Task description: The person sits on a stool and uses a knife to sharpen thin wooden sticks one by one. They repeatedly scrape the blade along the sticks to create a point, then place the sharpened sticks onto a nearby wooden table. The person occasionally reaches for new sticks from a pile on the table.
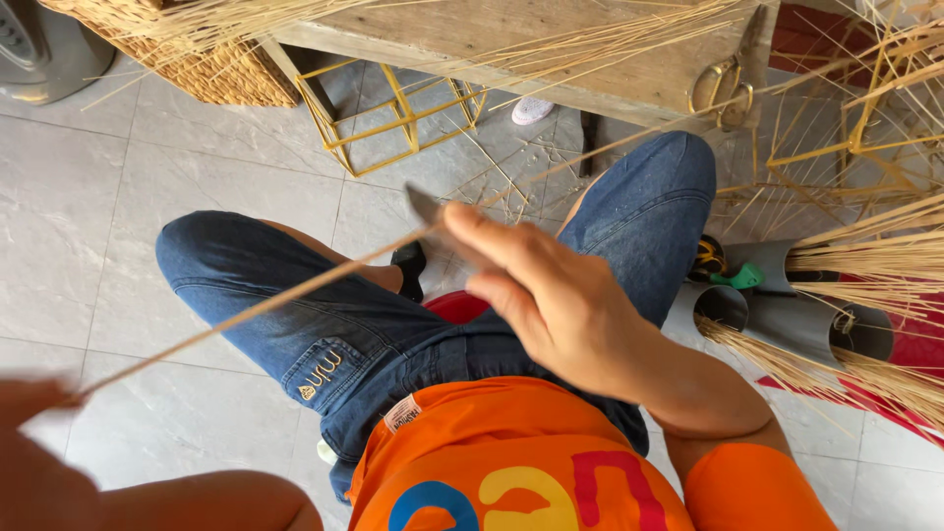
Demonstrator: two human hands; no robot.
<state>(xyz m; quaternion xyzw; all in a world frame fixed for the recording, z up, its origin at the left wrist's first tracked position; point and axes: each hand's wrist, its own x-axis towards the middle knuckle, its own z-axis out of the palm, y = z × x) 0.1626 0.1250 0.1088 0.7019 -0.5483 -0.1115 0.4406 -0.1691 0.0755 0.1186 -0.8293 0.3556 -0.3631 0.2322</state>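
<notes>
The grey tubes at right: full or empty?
Partly filled: the grey tubes lie tipped, thin straw strips sticking out of their mouths, dark space left inside.

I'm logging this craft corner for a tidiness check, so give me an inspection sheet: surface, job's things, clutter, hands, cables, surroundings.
Surface: grey tiled floor, loose thin sticks scattered near the bench.
Job's things: long thin strip running across the lap; knife blade laid against it.
Clutter: grey pipe holders stuffed with bundled strips; yellow wire frame.
Hands: right hand grips the knife; left hand, blurred, pinches the strip's end.
Cables: nothing seen.
Surroundings: wooden bench, woven basket, grey appliance in the corner.
</notes>
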